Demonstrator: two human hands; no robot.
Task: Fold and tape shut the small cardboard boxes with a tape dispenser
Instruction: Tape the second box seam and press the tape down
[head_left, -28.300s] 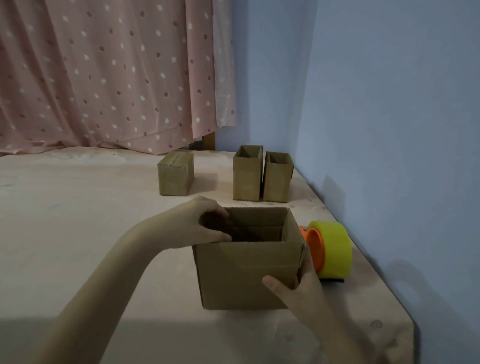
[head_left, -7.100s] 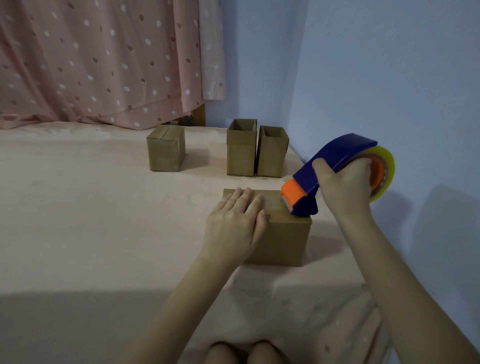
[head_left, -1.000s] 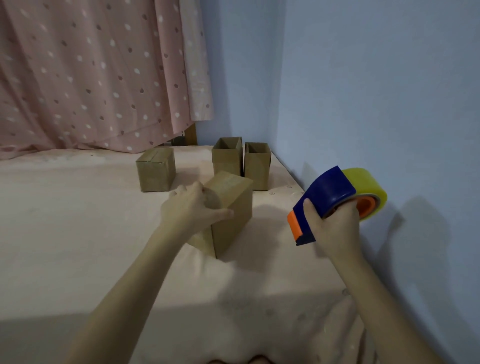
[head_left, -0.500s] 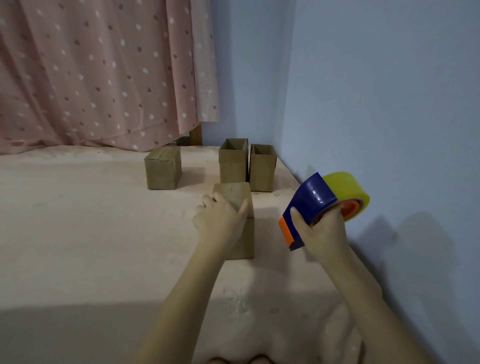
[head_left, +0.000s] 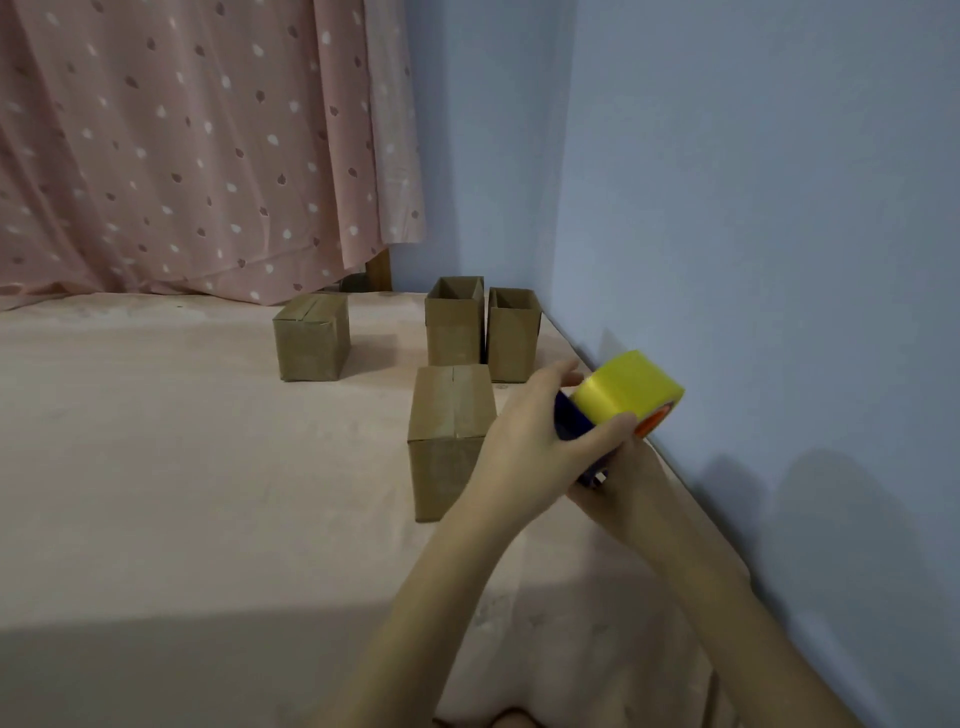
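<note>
A closed cardboard box stands on the pink surface with its flaps meeting at a centre seam. Just right of it both my hands hold the tape dispenser, blue with an orange core and a yellow tape roll. My left hand wraps over the dispenser's blue body from the left, thumb under the roll. My right hand grips the dispenser from below and is mostly hidden behind the left. Neither hand touches the box.
A taped shut box stands further back on the left. Two open boxes stand side by side near the blue wall. A dotted pink curtain hangs behind. The surface's right edge runs along the wall.
My left hand let go of the near box and moved right onto the tape dispenser. The dispenser dropped slightly and turned so the yellow roll faces me.
</note>
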